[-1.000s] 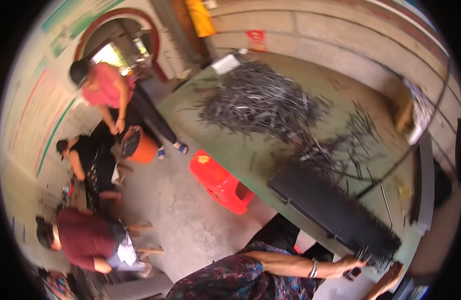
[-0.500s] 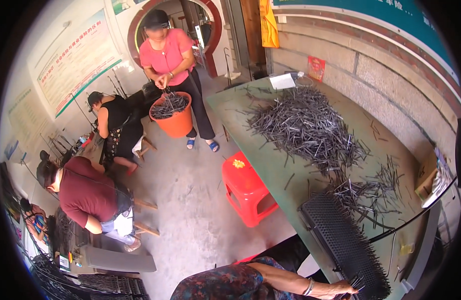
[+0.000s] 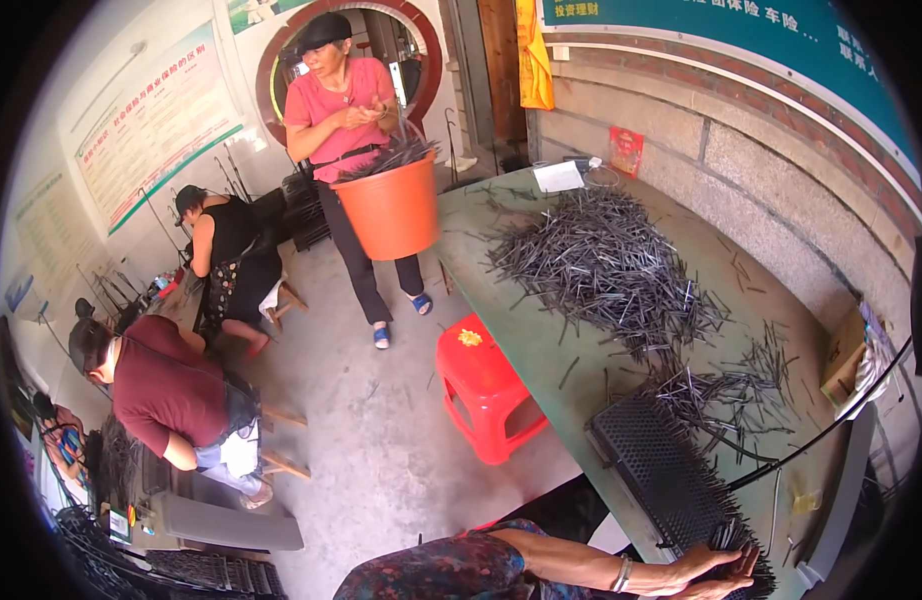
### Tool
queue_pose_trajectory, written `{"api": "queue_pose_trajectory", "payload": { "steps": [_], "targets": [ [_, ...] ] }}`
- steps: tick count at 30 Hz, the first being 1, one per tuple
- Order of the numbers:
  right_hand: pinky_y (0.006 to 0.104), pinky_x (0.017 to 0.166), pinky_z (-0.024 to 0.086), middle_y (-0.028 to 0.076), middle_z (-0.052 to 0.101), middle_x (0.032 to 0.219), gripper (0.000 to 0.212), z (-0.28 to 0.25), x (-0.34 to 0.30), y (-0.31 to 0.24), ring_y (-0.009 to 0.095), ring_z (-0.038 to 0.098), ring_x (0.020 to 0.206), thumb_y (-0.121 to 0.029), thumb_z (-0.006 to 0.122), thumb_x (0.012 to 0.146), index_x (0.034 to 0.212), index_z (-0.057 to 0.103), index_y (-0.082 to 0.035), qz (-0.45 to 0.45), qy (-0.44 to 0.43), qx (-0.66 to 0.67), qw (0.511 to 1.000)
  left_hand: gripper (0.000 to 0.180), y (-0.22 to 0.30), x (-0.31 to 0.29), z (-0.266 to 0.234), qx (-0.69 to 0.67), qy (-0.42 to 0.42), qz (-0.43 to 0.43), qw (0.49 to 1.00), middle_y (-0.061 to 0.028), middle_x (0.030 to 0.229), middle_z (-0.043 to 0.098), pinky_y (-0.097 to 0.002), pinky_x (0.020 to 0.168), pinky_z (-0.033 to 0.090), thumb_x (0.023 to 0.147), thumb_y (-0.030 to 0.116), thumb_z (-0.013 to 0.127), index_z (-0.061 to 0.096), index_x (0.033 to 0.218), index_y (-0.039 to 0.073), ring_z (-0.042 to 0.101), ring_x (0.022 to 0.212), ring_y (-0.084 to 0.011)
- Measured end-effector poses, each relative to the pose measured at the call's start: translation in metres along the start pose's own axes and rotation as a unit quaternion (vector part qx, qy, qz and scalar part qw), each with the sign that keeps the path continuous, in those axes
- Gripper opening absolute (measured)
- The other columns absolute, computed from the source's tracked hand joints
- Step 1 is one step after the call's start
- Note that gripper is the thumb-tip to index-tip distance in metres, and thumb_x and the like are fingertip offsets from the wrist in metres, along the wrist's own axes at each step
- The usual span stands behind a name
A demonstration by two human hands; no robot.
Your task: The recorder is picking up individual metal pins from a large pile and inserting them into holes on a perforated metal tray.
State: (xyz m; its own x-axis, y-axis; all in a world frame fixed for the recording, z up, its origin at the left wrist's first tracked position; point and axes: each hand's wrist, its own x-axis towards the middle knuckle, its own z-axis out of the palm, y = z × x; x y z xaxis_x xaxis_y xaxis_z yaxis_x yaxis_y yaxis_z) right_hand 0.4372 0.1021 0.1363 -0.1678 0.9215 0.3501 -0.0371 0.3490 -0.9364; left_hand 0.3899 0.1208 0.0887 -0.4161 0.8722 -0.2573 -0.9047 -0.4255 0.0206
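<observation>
A black perforated board (image 3: 646,450) lies along the near edge of a green table (image 3: 531,325), dark strips bristling along its far side, its lower end close to the frame's bottom. A braceleted left hand (image 3: 709,574) reaches across that end, fingers curved beside a bundle of dark strips (image 3: 726,534); whether they close on it cannot be told. The right hand cannot be made out. Beyond the board, a loose heap of strips (image 3: 606,265) covers the tabletop. An orange bucket (image 3: 389,212), filled past its rim with similar strips, hangs before a co-worker in pink (image 3: 363,100), both hands above it; what supports it is hidden. A cardboard box (image 3: 843,368) stands by the wall, its contents unclear. At left, a worker in maroon (image 3: 171,385) sits turned away, hands hidden.
</observation>
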Motion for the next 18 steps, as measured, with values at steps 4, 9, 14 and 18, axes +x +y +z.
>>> {"api": "queue_pose_trajectory", "payload": {
  "steps": [4, 9, 14, 18],
  "targets": [
    [0.044, 0.091, 0.05, 0.021, 0.064, 0.119, 0.054, 0.0, 0.003, 0.0, 0.031, 0.063, 0.106, -0.042, 0.033, 0.104, 0.119, 0.064, 0.0, -0.017, -0.027, -0.07, 0.997, 0.015, 0.004, 0.003, -0.022, 0.158, 0.032, -0.003, 0.987, -0.0093, 0.097, 0.063, -0.0321, 0.083, 0.049, 0.091, 0.011, 0.059, 0.062, 0.098, -0.002, 0.059, 0.091, -0.0195],
    [0.0432, 0.087, 0.051, 0.02, 0.066, 0.116, 0.046, -0.002, 0.011, -0.001, 0.03, 0.064, 0.101, -0.038, 0.042, 0.101, 0.118, 0.066, -0.001, 0.023, -0.063, -0.136, 0.988, 0.036, -0.008, -0.001, -0.03, 0.371, 0.092, 0.053, 0.923, -0.013, 0.107, 0.07, -0.0337, 0.084, 0.051, 0.085, 0.022, 0.067, 0.067, 0.111, -0.002, 0.065, 0.099, -0.0224],
    [0.0285, 0.053, 0.052, 0.015, 0.07, 0.092, 0.035, -0.051, 0.034, 0.032, 0.019, 0.064, 0.068, -0.028, 0.062, 0.093, 0.117, 0.067, -0.002, 0.068, -0.1, -0.171, 0.978, 0.014, 0.018, -0.031, 0.006, 0.481, 0.068, -0.09, 0.869, -0.0009, 0.08, 0.068, -0.0251, 0.06, 0.048, 0.085, 0.017, 0.067, 0.07, 0.094, 0.006, 0.062, 0.073, -0.0106],
    [0.0294, 0.056, 0.051, 0.012, 0.068, 0.081, 0.026, -0.067, 0.038, 0.024, 0.016, 0.061, 0.065, -0.025, 0.063, 0.091, 0.102, 0.068, -0.001, 0.151, -0.129, -0.114, 0.973, 0.015, 0.006, -0.021, -0.017, 0.446, 0.012, -0.113, 0.887, 0.0005, 0.067, 0.064, -0.0245, 0.045, 0.043, 0.084, 0.02, 0.069, 0.069, 0.088, 0.006, 0.059, 0.057, -0.0084]
  ]
}}
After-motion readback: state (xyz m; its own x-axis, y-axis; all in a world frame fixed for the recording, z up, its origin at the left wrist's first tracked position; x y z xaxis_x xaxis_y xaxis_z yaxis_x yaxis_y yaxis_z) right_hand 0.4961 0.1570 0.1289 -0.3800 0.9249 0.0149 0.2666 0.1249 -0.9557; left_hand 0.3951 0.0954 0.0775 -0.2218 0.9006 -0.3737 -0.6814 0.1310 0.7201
